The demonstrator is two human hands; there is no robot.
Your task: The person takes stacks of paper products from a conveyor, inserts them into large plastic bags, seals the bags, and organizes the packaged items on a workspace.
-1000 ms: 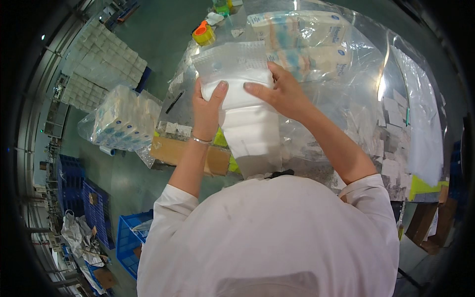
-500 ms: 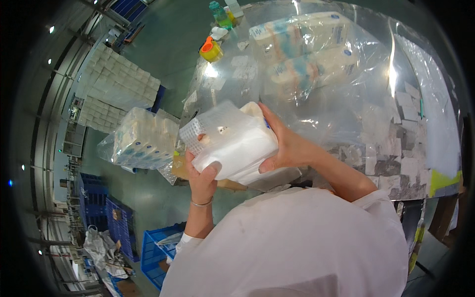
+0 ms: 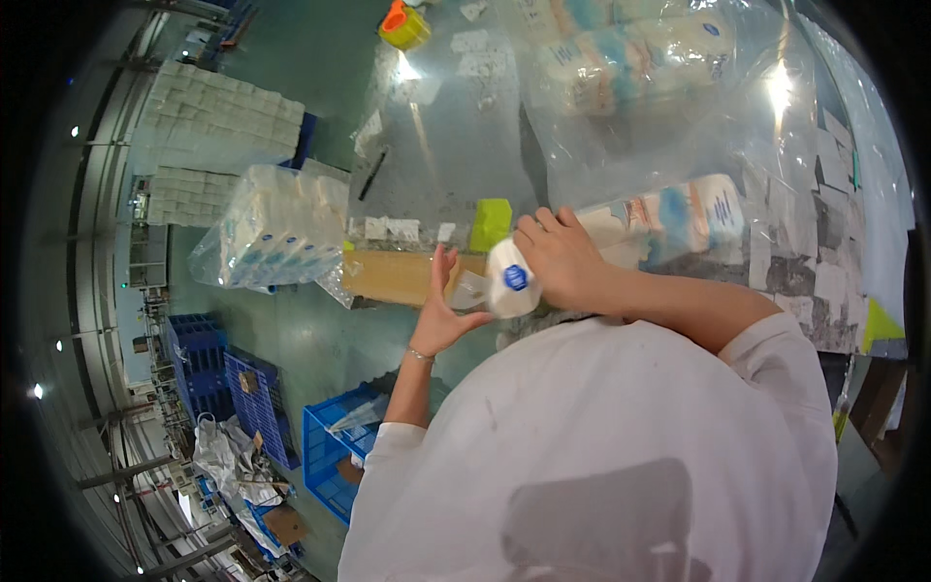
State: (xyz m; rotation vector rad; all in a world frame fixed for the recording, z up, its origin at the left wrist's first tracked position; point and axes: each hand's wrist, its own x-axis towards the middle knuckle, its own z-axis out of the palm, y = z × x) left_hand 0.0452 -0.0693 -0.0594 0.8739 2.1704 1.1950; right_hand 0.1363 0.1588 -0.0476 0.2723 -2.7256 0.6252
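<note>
A soft plastic-wrapped pack, white with a blue oval mark on its end, lies at the table's near edge. My right hand is wrapped over its top. To the right of that hand, a white, blue and orange printed wrapper lies along the table; whether it belongs to the same pack is hidden by the hand. My left hand is open just left of the pack's end, thumb and fingers spread, the thumb tip close to it. A clear plastic scrap shows between hand and pack.
A large clear bag holding similar packs lies at the far right. Orange-and-yellow tape dispenser and black pen lie on the table's left. A bagged bundle of packs stands left; a blue crate stands below.
The translucent white wrapping held up between both hands is no longer there. My right hand now rests over a pack at the near edge; my left hand has opened. The view has shifted.
</note>
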